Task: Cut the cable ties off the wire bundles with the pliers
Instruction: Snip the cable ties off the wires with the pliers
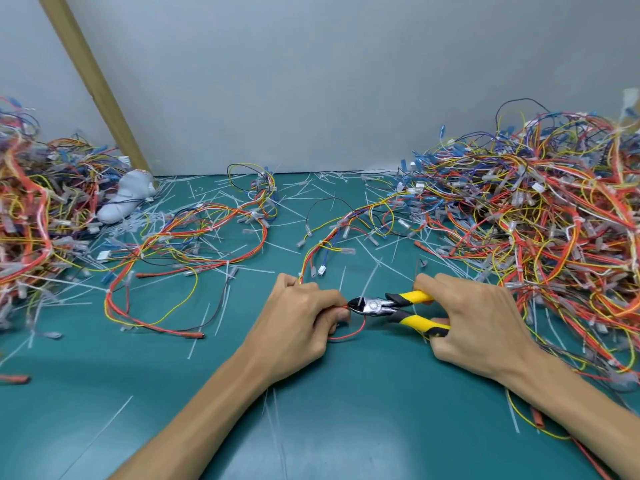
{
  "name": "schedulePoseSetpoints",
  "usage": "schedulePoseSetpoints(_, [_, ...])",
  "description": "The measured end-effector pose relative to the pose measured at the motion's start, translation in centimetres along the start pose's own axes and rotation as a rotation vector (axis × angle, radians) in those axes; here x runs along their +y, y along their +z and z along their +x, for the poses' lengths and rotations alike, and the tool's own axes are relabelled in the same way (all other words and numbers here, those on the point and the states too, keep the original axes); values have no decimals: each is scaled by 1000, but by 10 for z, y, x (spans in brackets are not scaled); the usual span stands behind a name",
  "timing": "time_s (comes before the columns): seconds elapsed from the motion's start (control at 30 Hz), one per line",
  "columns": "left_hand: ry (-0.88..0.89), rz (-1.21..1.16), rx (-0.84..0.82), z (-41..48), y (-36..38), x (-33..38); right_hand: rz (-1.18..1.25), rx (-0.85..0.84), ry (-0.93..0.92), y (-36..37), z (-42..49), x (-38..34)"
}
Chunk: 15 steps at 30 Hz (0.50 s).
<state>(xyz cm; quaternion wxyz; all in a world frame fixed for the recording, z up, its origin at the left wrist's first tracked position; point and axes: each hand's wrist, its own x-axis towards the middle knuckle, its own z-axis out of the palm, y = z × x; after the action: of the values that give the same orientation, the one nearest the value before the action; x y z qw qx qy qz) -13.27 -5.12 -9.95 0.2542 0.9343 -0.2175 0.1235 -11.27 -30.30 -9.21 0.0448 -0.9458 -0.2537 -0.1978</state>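
Note:
My left hand pinches a wire bundle of red, yellow and blue wires that runs away across the green mat; a red loop of it curls below my fingers. My right hand grips the yellow-and-black handles of the pliers. The pliers' dark jaws meet the bundle right at my left fingertips, where a thin white cable tie sticks up. Whether the jaws have bitten through the tie is too small to tell.
A big tangle of wire bundles fills the right side, another heap the left. One looser bundle lies at centre left. Cut white tie scraps litter the mat. A white cloth object and a wooden post stand at the back left.

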Motion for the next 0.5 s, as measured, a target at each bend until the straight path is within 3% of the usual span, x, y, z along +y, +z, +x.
schedulePoseSetpoints(0.5, [-1,22,-6,0,-2,1,-7,89,-27,-2,-1,-2])
